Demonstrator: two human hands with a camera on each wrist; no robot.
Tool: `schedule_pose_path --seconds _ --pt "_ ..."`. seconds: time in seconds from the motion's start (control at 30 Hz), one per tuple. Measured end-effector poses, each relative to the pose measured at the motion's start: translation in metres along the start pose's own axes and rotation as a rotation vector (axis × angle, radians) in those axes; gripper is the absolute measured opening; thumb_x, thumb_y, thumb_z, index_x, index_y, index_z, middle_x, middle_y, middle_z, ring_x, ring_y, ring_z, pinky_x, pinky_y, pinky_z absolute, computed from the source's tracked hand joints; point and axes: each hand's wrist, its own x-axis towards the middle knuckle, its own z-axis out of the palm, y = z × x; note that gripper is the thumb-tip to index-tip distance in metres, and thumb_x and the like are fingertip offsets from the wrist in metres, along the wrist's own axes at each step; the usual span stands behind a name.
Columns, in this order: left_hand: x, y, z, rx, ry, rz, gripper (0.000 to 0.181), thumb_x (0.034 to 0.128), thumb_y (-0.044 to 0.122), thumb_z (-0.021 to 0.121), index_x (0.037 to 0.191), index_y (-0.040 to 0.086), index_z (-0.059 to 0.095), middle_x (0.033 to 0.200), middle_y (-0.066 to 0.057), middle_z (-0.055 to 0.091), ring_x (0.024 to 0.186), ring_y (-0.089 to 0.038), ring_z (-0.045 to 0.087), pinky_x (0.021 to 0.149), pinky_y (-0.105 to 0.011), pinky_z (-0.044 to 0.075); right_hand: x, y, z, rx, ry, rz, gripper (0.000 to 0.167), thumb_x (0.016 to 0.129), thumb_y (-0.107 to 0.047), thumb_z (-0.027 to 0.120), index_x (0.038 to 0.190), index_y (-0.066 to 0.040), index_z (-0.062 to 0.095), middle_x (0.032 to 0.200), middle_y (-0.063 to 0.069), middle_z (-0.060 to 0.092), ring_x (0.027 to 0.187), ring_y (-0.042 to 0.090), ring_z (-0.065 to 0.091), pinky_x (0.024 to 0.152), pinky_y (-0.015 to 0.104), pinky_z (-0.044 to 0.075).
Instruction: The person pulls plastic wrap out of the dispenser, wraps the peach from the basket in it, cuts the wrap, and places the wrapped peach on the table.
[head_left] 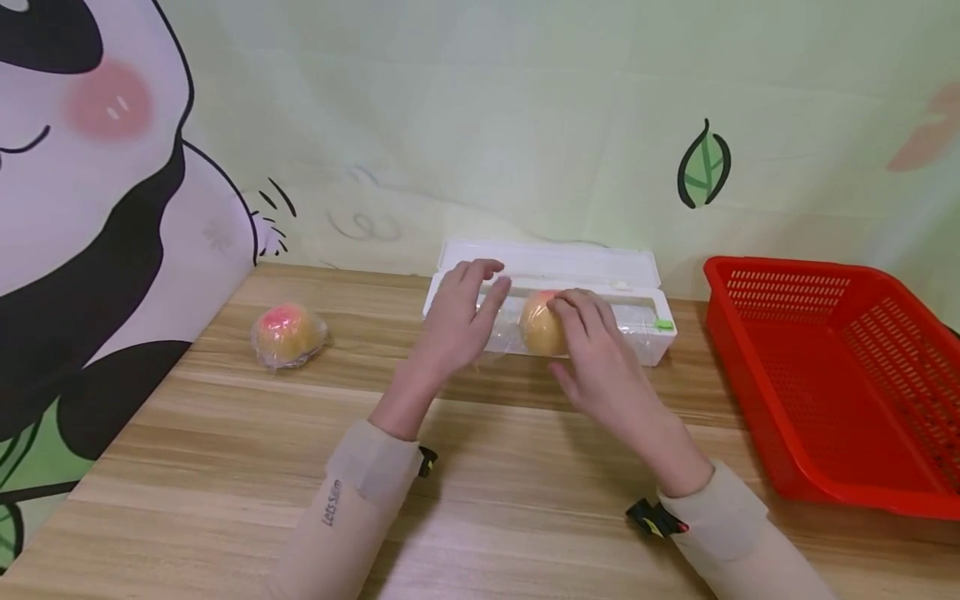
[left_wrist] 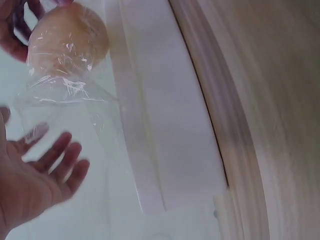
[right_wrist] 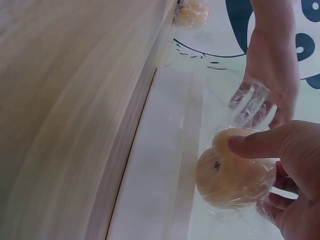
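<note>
My right hand grips a yellow-and-pink peach, holding it above a white cling film dispenser box at the back of the table. Clear cling film covers the peach and trails from it toward my left hand. That left hand is beside the peach, its fingers spread and relaxed. In the right wrist view, film lies over some left fingers; whether they press it I cannot tell. The thumb of my right hand rests on the peach. The box lid stands raised behind.
Another peach, wrapped in film, sits on the table's left side. A red plastic basket stands at the right. Behind the wooden table hangs a pale green backdrop with a cartoon panda. A green slider is on the box's right end.
</note>
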Motion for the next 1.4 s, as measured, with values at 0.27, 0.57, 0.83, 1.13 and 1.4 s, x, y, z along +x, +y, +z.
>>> schedule_pose_path --seconds 0.27,0.57,0.83,1.13,1.4 --pt "0.003 -0.018 -0.017 -0.001 0.125 -0.22 0.033 0.1065 0.005 0.041 0.133 -0.004 0.057 0.126 -0.024 0.055 0.115 -0.036 0.052 0.096 -0.047 0.046 0.007 0.007 0.004 -0.003 0.031 -0.013 0.087 0.071 0.007 0.09 0.143 0.01 0.041 0.143 0.027 0.042 0.132 0.045 0.041 0.109 0.051 0.041" --pt "-0.001 -0.035 -0.03 0.177 -0.148 -0.426 0.059 0.0873 -0.009 0.052 0.146 -0.008 0.045 0.134 -0.032 0.05 0.125 -0.044 0.046 0.106 -0.054 0.042 0.012 0.008 0.005 -0.011 0.022 0.029 0.086 0.074 0.007 0.088 0.145 0.008 0.039 0.145 0.026 0.041 0.134 0.045 0.041 0.109 0.052 0.041" --pt "-0.002 -0.055 -0.023 0.085 -0.257 -0.46 0.076 0.0817 0.008 0.08 0.147 -0.002 0.042 0.127 -0.024 0.061 0.104 -0.035 0.057 0.095 -0.05 0.049 0.019 0.01 0.007 -0.005 0.036 0.054 0.085 0.071 0.008 0.09 0.142 0.006 0.043 0.141 0.024 0.046 0.131 0.044 0.044 0.11 0.052 0.041" --pt "-0.002 -0.063 -0.016 -0.004 -0.23 -0.42 0.069 0.0855 0.022 0.084 0.142 0.004 0.049 0.127 -0.018 0.062 0.112 -0.033 0.057 0.102 -0.05 0.046 0.027 0.012 0.01 -0.019 0.026 0.091 0.084 0.07 0.009 0.09 0.14 0.006 0.044 0.143 0.024 0.045 0.131 0.043 0.044 0.113 0.049 0.037" --pt "-0.003 -0.059 -0.013 0.044 -0.199 -0.429 0.068 0.091 0.037 0.079 0.142 0.003 0.05 0.123 -0.018 0.064 0.106 -0.032 0.06 0.095 -0.05 0.05 0.027 0.015 0.014 -0.021 0.075 0.086 0.078 0.072 0.012 0.086 0.137 0.005 0.044 0.139 0.024 0.052 0.126 0.042 0.047 0.112 0.048 0.038"
